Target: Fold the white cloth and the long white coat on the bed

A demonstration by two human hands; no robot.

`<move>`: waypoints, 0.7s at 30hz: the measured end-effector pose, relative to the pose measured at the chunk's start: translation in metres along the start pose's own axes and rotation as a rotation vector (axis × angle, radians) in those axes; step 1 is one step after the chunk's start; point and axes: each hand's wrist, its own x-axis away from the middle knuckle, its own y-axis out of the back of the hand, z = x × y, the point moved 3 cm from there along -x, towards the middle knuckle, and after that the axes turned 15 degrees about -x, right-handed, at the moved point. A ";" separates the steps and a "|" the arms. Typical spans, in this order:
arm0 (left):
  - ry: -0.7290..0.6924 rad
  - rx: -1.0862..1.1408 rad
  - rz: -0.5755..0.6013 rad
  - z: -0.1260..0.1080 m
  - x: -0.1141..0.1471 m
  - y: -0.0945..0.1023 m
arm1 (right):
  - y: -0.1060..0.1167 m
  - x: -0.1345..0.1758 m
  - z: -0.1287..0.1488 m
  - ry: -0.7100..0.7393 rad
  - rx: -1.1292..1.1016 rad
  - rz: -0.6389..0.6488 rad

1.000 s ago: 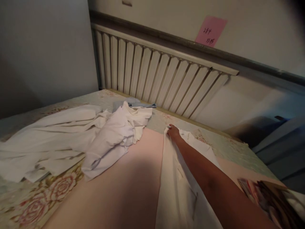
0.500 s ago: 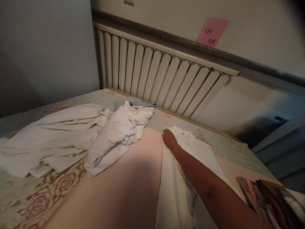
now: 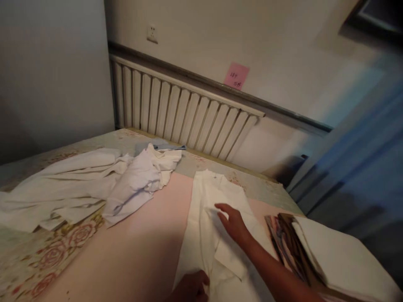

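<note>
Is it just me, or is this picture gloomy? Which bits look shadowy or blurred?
Head view: the light is dim overall; the left hand sits dark at the bottom edge; a soft shadow falls on the white garment beside the right hand's fingers; the blue curtain at the right looks soft; the radiator runs slanted.

The room I work in has the look of a home: a ribbed radiator [image 3: 185, 113] runs along the pale wall [image 3: 195, 25] before me, below a power socket [image 3: 152, 34] and a pink handwritten note [image 3: 236, 76]. The broad surface [image 3: 201, 154] in front of me, whether bed or table I cannot tell, wears a rose-patterned cover [image 3: 78, 235] and bears pale garments [image 3: 195, 226]; at right hangs blue drapery [image 3: 355, 167], apparently a curtain.
</note>
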 end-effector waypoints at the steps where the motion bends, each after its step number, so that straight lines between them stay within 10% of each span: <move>1: -0.012 0.064 -0.002 0.000 0.001 -0.002 | 0.008 0.033 0.003 0.010 -0.024 -0.049; 10: -0.062 -0.021 -0.180 -0.014 0.006 -0.014 | 0.019 0.253 -0.019 0.018 0.092 -0.121; 21: -0.060 -0.763 -0.918 -0.005 0.048 -0.022 | 0.007 0.276 -0.024 0.150 0.291 -0.130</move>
